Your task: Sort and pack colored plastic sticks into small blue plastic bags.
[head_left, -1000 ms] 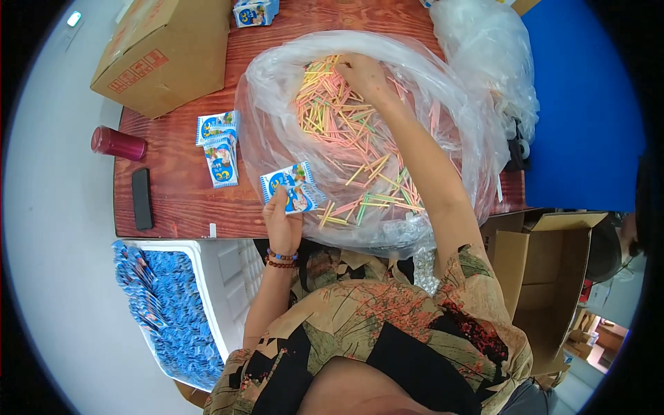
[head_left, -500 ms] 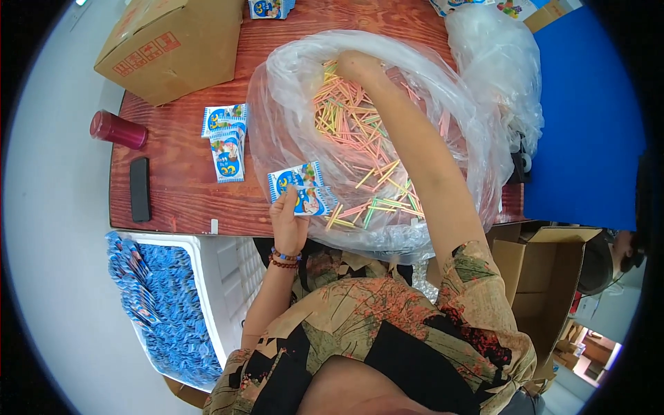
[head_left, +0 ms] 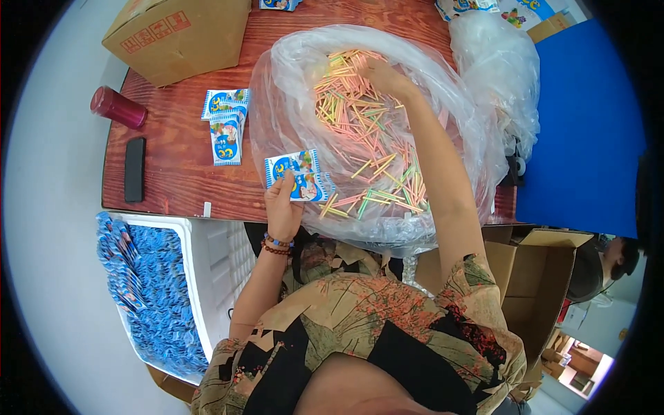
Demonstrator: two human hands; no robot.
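A reddish wood-grain surface (head_left: 176,176) carries nearly everything. The largest thing on it is a clear plastic bag (head_left: 287,59), spread wide with its rim rolled back. Below the surface's left end stands a white foam box (head_left: 218,266), filled with small blue packets (head_left: 162,297). At the far left of the surface sits a closed cardboard box (head_left: 187,45); crumpled clear plastic (head_left: 494,76) lies just beside the bag at right.

Of the two hands, the right hand (head_left: 387,77) reaches into the bag, its fingers curled at the far part of the heap; whether it grips anything cannot be told. The left hand (head_left: 280,200) is closed, thumb on top, on two overlapping blue-and-white packets (head_left: 304,183) at the bag's near left edge.

Further left are a dark red tumbler (head_left: 119,107), a black phone-like slab (head_left: 135,169) and a small overlapping pile of packets (head_left: 226,135). Smallest are the thin pastel sticks (head_left: 346,104), pink, yellow and green, heaped inside the bag, with a looser scatter nearer the person.
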